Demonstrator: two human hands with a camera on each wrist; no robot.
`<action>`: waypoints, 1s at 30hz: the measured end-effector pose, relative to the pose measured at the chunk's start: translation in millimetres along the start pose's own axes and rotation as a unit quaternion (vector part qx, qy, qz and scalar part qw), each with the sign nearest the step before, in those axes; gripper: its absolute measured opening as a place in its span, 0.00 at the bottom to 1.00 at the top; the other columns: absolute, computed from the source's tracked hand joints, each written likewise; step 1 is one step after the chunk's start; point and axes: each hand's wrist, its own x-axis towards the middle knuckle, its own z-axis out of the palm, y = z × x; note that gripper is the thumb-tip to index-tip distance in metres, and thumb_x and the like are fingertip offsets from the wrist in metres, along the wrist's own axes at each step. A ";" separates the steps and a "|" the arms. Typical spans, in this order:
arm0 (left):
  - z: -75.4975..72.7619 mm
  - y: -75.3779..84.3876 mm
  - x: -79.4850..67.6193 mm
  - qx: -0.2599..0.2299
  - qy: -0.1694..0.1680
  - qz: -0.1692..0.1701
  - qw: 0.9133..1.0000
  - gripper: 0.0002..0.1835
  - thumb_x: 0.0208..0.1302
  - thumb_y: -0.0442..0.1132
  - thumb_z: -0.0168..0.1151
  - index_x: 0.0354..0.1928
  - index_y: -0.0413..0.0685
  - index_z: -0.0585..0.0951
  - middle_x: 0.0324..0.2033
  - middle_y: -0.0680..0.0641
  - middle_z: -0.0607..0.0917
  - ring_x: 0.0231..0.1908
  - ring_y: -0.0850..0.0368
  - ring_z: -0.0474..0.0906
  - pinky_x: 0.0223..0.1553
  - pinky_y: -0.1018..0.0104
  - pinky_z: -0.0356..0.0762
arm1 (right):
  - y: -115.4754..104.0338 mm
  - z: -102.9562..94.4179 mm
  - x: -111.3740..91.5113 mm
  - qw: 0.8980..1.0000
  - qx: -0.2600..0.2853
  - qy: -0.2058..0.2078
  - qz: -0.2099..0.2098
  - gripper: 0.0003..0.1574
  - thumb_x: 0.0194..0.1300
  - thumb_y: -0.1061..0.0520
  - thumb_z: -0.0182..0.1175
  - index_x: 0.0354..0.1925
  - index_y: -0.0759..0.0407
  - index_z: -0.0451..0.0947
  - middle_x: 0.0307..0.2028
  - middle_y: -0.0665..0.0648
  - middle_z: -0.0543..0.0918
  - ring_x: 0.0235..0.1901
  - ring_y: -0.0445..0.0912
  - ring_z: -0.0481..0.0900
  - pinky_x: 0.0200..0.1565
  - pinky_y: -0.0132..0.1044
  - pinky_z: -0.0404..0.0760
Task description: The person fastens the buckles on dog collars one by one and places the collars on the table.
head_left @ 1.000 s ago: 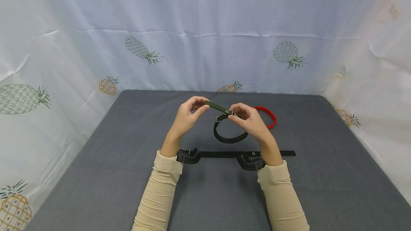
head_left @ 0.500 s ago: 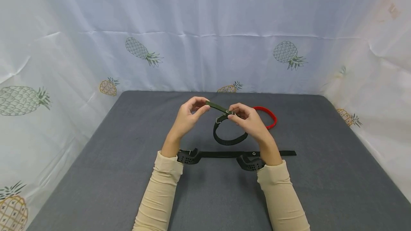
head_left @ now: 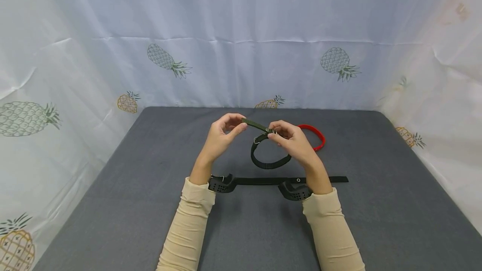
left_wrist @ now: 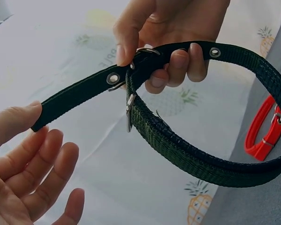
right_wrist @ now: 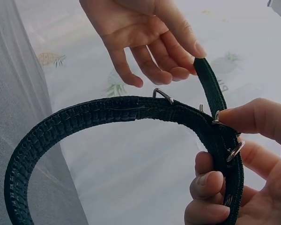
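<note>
A dark green webbing dog collar [head_left: 263, 164] hangs in a loop, held up between both hands, with metal eyelets, a buckle and a D-ring. My left hand [head_left: 222, 135] pinches the strap's free end between thumb and fingers. At the buckle, my right hand [head_left: 295, 139] grips the collar, thumb on top and fingers curled beneath. In the left wrist view, the strap's tail [left_wrist: 77, 96] comes out of the buckle [left_wrist: 131, 70] with one eyelet showing beyond it. The right wrist view shows the padded inner side of the loop [right_wrist: 79, 117].
A red collar [head_left: 320, 135] lies on the grey table [head_left: 150, 221] behind my right hand. A black strap [head_left: 260, 181] with an eyelet is stretched straight across the table below both wrists. White pineapple-print curtains [head_left: 241, 70] stand around the table's back and sides.
</note>
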 end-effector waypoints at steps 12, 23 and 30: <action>4.0 -4.6 0.7 -0.008 -0.016 -0.017 1.000 0.13 0.67 0.32 0.59 0.51 0.34 0.77 0.46 0.32 0.82 0.42 0.71 0.79 0.52 0.62 0.78 | -2.0 -0.9 -1.1 1.000 0.002 0.011 0.002 0.13 0.68 0.61 0.56 0.50 0.64 0.73 0.34 0.51 0.75 0.31 0.48 0.72 0.36 0.31 0.73; 15.4 -7.6 2.8 -0.029 -0.068 -0.053 0.996 0.13 0.70 0.34 0.56 0.51 0.34 0.78 0.50 0.32 0.81 0.49 0.37 0.80 0.49 0.63 0.79 | -3.0 -1.6 -2.5 1.000 0.028 0.002 0.005 0.15 0.69 0.61 0.55 0.53 0.63 0.72 0.33 0.47 0.75 0.30 0.38 0.71 0.37 0.30 0.75; 22.7 -10.0 3.2 -0.043 -0.087 -0.056 0.994 0.15 0.70 0.34 0.55 0.53 0.32 0.78 0.52 0.30 0.80 0.54 0.41 0.80 0.58 0.50 0.78 | -4.0 -1.6 -2.8 1.000 0.031 0.000 -0.004 0.15 0.69 0.61 0.55 0.53 0.64 0.73 0.33 0.47 0.75 0.30 0.38 0.72 0.37 0.30 0.75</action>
